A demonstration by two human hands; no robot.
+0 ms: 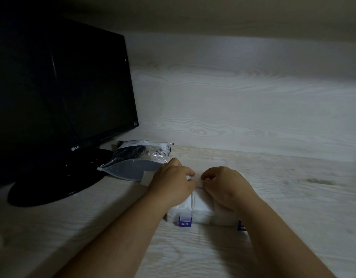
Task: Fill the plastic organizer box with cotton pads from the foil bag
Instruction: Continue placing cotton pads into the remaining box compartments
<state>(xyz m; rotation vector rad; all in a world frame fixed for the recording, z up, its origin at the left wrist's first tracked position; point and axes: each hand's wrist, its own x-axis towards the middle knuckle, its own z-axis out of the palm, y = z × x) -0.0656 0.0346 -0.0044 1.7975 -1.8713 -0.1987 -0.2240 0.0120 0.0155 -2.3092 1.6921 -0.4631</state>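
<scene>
left hand (173, 183) and right hand (223, 187) curl over the organizer box (201, 216) on the desk (293, 197), hiding its far half; their grasp cannot be told. foil bag (133, 167) and monitor (59, 87) sit left of the box.

My bench (293, 199) is pale wood-grain board, matt and lightly textured; the wall panel (243, 97) behind looks the same. My monitor (63, 87) is glossy black plastic. The foil bag (133, 167) is shiny, crinkled film. The organizer box (201, 205) is milky, smooth plastic with blue plastic clips (184, 222).
</scene>
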